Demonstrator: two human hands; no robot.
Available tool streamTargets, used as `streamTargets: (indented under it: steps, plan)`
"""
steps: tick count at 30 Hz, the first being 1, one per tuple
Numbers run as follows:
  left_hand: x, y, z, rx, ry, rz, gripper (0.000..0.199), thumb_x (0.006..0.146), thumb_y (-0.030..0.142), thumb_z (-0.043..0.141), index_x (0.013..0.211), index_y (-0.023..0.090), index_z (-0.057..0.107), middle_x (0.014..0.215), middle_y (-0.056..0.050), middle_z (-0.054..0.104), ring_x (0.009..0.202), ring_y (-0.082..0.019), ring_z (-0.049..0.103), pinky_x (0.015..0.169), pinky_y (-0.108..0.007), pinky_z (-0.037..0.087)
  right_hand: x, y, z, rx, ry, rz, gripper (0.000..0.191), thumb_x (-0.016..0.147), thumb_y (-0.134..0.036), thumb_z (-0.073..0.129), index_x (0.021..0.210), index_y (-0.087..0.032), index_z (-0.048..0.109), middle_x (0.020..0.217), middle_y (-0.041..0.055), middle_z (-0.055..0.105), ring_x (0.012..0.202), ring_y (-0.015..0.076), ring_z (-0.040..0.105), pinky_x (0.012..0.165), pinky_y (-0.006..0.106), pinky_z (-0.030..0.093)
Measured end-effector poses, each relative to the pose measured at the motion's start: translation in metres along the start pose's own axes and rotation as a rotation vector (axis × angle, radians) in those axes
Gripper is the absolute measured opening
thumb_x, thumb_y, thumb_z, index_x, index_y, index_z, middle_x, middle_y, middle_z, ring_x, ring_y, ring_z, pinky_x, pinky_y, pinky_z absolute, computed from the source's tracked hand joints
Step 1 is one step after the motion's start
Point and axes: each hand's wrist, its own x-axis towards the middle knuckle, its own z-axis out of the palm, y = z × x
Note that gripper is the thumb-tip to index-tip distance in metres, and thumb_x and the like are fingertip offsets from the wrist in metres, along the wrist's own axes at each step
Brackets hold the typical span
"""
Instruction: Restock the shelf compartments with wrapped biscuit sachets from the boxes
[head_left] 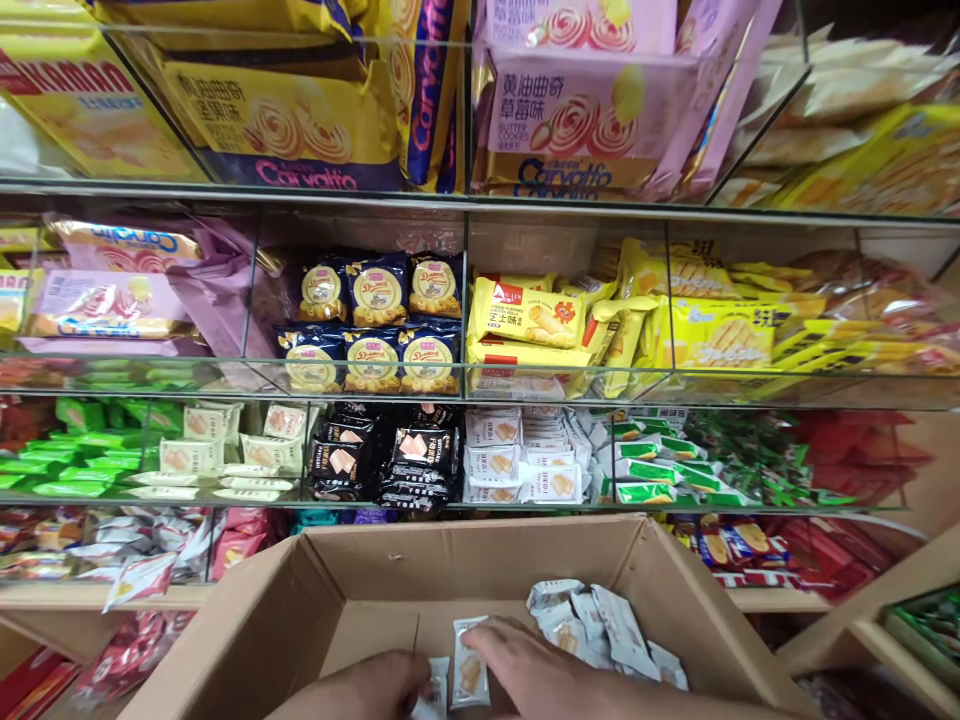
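The upright white biscuit packet (466, 675) in front of you is inside the cardboard box (487, 550), with the fingertips of your right hand (536, 665) at its upper edge; you cannot tell whether they grip or only touch it. Just to its left, your left hand (379, 682) curls at a second white packet (435, 685), partly hidden, so its hold cannot be told either. Your hands are apart, both packets between them. To the right lies a loose pile of matching packets (615, 630). The work in the box looks partway along: two packets are at your hands, the pile left untouched. Beyond, similar white packets (525, 460) sit stacked on the glass-fronted shelf, beside black biscuit packets (424, 450).
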Motion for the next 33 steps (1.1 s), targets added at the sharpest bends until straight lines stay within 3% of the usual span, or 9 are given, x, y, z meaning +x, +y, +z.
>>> streamTargets:
  steps: [2, 7, 12, 15, 18, 21, 26, 29, 33]
  plan:
    - [0.004, 0.018, 0.004, -0.061, 0.02, -0.002, 0.024, 0.063, 0.035, 0.065, 0.075, 0.018, 0.053, 0.065, 0.004, 0.051, 0.065, -0.011, 0.049, 0.059, -0.022, 0.04, 0.002, 0.008, 0.009, 0.202, -0.022, 0.143, 0.077, 0.051, -0.02, 0.069, 0.12, -0.018, 0.036, 0.107, 0.0114, 0.054, 0.097, 0.024, 0.051, 0.078, 0.031, 0.042]
    - [0.005, 0.058, 0.016, -0.596, 0.104, -0.019, 0.032, 0.066, 0.038, 0.063, 0.083, 0.017, 0.045, 0.07, 0.003, 0.052, 0.059, -0.008, 0.049, 0.053, -0.018, 0.038, 0.005, 0.007, 0.0, 0.658, 0.171, 0.315, 0.076, 0.058, -0.017, 0.063, 0.123, -0.02, 0.026, 0.079, 0.0003, 0.059, 0.07, 0.0157, 0.057, 0.06, 0.025, 0.042]
    - [-0.001, 0.066, 0.015, -0.985, 0.022, 0.039, 0.027, 0.072, 0.027, 0.06, 0.094, 0.017, 0.049, 0.08, -0.003, 0.058, 0.069, -0.013, 0.056, 0.067, -0.029, 0.044, 0.003, -0.006, -0.026, 0.868, 0.084, 0.247, 0.044, 0.062, -0.015, 0.058, 0.104, -0.015, 0.045, 0.079, 0.0022, 0.062, 0.076, 0.0172, 0.058, 0.064, 0.025, 0.042]
    - [0.003, 0.06, 0.011, -1.055, 0.172, -0.001, 0.016, 0.073, 0.025, 0.057, 0.084, 0.015, 0.052, 0.071, -0.002, 0.06, 0.063, -0.013, 0.057, 0.062, -0.025, 0.044, -0.002, -0.01, -0.036, 0.694, 0.13, 0.229, 0.021, 0.066, -0.016, 0.055, 0.086, -0.016, 0.053, 0.077, 0.0016, 0.063, 0.075, 0.0173, 0.058, 0.063, 0.025, 0.042]
    - [0.008, 0.054, 0.007, -1.085, 0.241, -0.18, 0.018, 0.072, 0.031, 0.053, 0.072, 0.013, 0.053, 0.061, -0.003, 0.059, 0.054, -0.014, 0.057, 0.054, -0.025, 0.044, -0.005, -0.008, -0.041, 0.342, 0.355, 0.175, 0.015, 0.07, -0.017, 0.052, 0.085, -0.019, 0.053, 0.081, 0.0017, 0.061, 0.077, 0.0169, 0.055, 0.069, 0.028, 0.042]
    - [0.009, 0.049, 0.006, -1.095, 0.084, -0.306, 0.039, 0.072, 0.051, 0.045, 0.067, 0.014, 0.054, 0.042, 0.003, 0.048, 0.034, -0.01, 0.046, 0.038, -0.02, 0.037, -0.005, -0.005, -0.041, 0.014, 0.53, -0.019, 0.018, 0.074, -0.011, 0.045, 0.089, -0.02, 0.05, 0.093, 0.0049, 0.057, 0.089, 0.018, 0.05, 0.078, 0.033, 0.041]
    - [0.007, 0.051, 0.016, -0.948, -0.192, -0.252, 0.063, 0.071, 0.065, 0.033, 0.054, 0.009, 0.056, 0.026, 0.004, 0.036, 0.02, -0.004, 0.027, 0.03, -0.017, 0.028, -0.005, -0.006, -0.034, -0.358, 0.516, -0.328, 0.02, 0.078, -0.004, 0.037, 0.087, -0.016, 0.05, 0.106, 0.0088, 0.051, 0.101, 0.0188, 0.043, 0.085, 0.036, 0.041]
    - [0.003, 0.058, 0.022, -0.845, -0.061, -0.196, 0.041, 0.072, 0.048, 0.048, 0.066, 0.009, 0.058, 0.038, 0.001, 0.052, 0.021, -0.003, 0.03, 0.029, -0.016, 0.027, -0.007, -0.007, -0.034, -0.476, 0.489, -0.382, 0.018, 0.081, -0.009, 0.037, 0.09, -0.016, 0.051, 0.111, 0.0102, 0.049, 0.107, 0.0206, 0.039, 0.088, 0.039, 0.039]
    - [-0.004, 0.067, 0.021, -0.747, 0.114, -0.121, 0.029, 0.069, 0.04, 0.056, 0.078, 0.013, 0.057, 0.053, -0.002, 0.06, 0.032, -0.004, 0.039, 0.034, -0.014, 0.026, -0.007, -0.004, -0.044, -0.35, 0.57, -0.225, 0.028, 0.079, -0.009, 0.036, 0.101, -0.018, 0.05, 0.125, 0.0117, 0.039, 0.118, 0.0253, 0.028, 0.092, 0.049, 0.032]
